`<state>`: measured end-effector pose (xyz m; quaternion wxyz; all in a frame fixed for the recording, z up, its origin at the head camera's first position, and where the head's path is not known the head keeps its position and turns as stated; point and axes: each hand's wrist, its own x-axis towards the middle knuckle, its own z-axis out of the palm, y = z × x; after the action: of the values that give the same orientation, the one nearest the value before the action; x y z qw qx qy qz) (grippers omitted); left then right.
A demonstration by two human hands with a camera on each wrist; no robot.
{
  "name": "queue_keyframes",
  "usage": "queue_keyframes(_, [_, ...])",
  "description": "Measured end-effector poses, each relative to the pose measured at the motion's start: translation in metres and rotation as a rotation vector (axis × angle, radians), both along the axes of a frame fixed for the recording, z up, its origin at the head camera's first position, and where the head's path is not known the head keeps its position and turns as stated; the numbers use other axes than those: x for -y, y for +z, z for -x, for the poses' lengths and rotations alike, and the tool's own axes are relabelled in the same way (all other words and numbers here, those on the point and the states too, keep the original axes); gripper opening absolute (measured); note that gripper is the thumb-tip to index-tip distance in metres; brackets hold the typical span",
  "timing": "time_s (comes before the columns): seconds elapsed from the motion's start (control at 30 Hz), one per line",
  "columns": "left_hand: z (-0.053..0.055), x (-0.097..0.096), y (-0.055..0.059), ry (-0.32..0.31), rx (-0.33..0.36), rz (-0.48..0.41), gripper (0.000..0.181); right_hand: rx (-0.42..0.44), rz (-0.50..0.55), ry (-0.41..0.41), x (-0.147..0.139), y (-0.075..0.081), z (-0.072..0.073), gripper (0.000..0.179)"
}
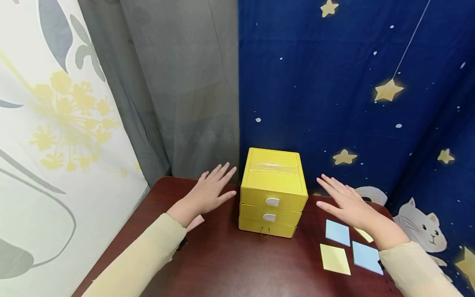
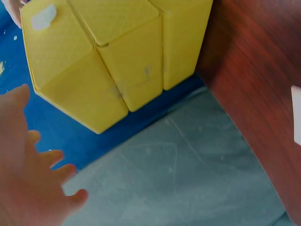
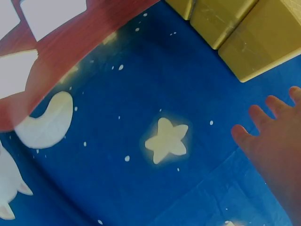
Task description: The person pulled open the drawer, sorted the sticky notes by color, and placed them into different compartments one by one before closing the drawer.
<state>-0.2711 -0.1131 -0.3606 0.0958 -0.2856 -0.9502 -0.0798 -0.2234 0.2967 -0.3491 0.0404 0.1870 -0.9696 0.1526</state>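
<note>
A yellow three-tier drawer box (image 1: 273, 194) stands near the back of the dark red table. White tab pulls mark its top two drawers, and a thin loop hangs at the bottom one. My left hand (image 1: 208, 193) is held to the left of the box, fingers straight and spread, holding nothing. On the other side my right hand (image 1: 350, 204) is raised with straight fingers, also without anything in it. In the left wrist view the side of the box (image 2: 136, 70) appears beyond my left fingers. The right wrist view has the box's corner (image 3: 254, 52) above my right fingertips.
Right of the box lie yellow sticky notes (image 1: 335, 259) and blue sticky notes (image 1: 337, 232). A pink note (image 1: 195, 222) is partly hidden under my left forearm. Behind the table (image 1: 230, 264) hang a grey curtain (image 1: 193, 90) and a blue starry curtain (image 1: 315, 90).
</note>
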Motion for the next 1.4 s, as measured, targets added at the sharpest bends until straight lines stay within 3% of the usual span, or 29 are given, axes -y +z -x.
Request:
queue_keyframes(0.47, [-0.009,-0.044,-0.029,-0.166,-0.480,-0.152,0.061,0.146,0.258,-0.082,0.010,-0.004,0.030,0.078])
queue_keyframes(0.67, [-0.016,-0.066,-0.041,-0.199,-0.625,-0.192,0.056,0.239,0.377,-0.120,0.022,-0.004,0.040,0.081])
queue_keyframes(0.93, [-0.024,-0.092,-0.057,-0.244,-0.692,-0.212,0.048,0.313,0.518,-0.144,0.037,-0.006,0.052,0.076])
queue_keyframes(1.4, [-0.027,-0.116,-0.072,-0.207,-0.662,-0.273,0.050,0.321,0.572,-0.226,0.053,-0.011,0.066,0.069])
